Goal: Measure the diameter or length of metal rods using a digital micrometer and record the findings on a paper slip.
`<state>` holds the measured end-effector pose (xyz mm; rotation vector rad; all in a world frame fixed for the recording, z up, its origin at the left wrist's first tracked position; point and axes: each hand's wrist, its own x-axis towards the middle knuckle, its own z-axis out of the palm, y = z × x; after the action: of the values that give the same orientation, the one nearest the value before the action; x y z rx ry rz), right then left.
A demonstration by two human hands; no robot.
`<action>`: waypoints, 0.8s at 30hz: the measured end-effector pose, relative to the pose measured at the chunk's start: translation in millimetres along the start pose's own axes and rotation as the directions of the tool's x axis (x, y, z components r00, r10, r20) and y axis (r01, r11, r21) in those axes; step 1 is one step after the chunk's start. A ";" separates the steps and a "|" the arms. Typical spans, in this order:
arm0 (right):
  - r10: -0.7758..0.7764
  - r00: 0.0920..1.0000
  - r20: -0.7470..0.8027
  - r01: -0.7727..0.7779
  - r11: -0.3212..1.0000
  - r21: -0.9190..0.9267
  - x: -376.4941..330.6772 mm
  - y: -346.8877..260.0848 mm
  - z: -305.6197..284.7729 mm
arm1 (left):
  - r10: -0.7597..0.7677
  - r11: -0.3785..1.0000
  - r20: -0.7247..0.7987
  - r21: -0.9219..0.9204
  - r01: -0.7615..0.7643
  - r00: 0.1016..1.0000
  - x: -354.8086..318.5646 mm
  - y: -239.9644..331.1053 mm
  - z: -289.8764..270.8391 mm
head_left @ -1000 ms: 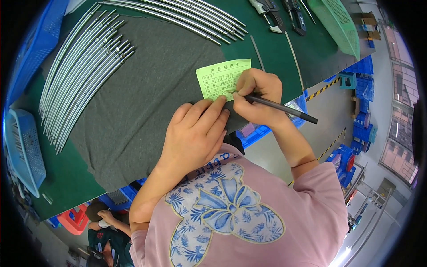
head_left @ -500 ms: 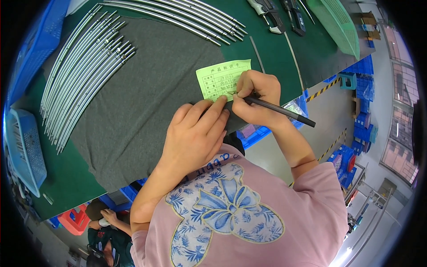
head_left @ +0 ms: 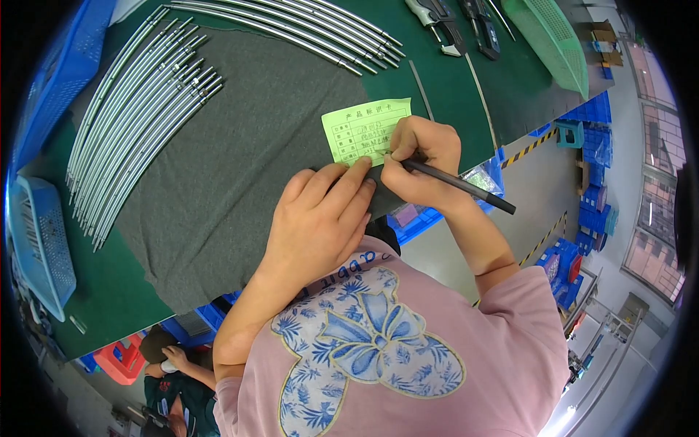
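A light green printed card [head_left: 349,125] with handwriting in its rows lies at the right edge of a dark grey cloth [head_left: 240,138]. My right hand [head_left: 424,156] is closed round a black pen [head_left: 466,187], whose tip meets the lower part of the card. Flat on the cloth, my left hand [head_left: 318,218] has its fingers stretched out, with the fingertips touching the card's lower edge. Slender shiny metal rods [head_left: 135,131] lie in a row on the cloth's left side. More metal rods [head_left: 306,33] rest along the far edge.
On the green table [head_left: 466,95] lie a micrometer [head_left: 440,29] and a dark measuring tool [head_left: 482,33]. A green basket [head_left: 557,51] stands far right, a blue basket [head_left: 47,247] at left. Below left, another person [head_left: 178,386] sits near a red stool [head_left: 120,360].
The pen and my right hand have shifted very slightly at the card. My left hand stays put. At lower left, the other person has moved a little.
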<state>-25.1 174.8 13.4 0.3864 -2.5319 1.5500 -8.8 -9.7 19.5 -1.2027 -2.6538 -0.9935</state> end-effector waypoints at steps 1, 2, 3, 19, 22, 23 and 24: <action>0.005 1.000 0.009 -0.005 1.000 0.004 -0.2 -0.4 -0.3 | -0.004 1.000 0.000 -0.006 0.004 1.000 -0.1 0.2 0.0; 0.009 1.000 0.018 -0.009 1.000 0.008 -0.2 -0.7 -0.4 | -0.005 1.000 -0.001 -0.005 0.005 1.000 -0.2 0.1 0.3; 0.008 1.000 0.020 -0.008 1.000 0.009 -0.1 -0.5 0.5 | -0.003 1.000 -0.003 -0.005 0.003 1.000 -0.5 -0.2 0.6; 0.011 0.999 -0.033 -0.010 1.000 0.030 -1.1 2.2 -1.1 | -0.004 1.000 0.001 -0.005 0.004 1.000 0.1 0.8 -0.8; 0.025 0.999 -0.032 -0.024 0.999 0.028 -1.9 0.6 -0.5 | 0.001 1.000 -0.011 -0.022 -0.001 1.000 0.0 0.0 0.5; 0.044 0.998 -0.043 -0.043 0.999 0.029 -2.4 0.5 -0.3 | 0.000 1.000 -0.012 -0.021 -0.001 1.000 0.2 0.3 0.3; 0.044 0.998 -0.042 -0.042 0.999 0.029 -2.2 0.9 -0.3 | -0.002 1.000 -0.011 -0.019 0.001 1.000 0.4 0.7 0.0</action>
<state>-23.3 175.8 12.1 0.3011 -2.5049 1.5930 -8.6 -9.1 20.0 -1.1957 -2.6435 -1.0246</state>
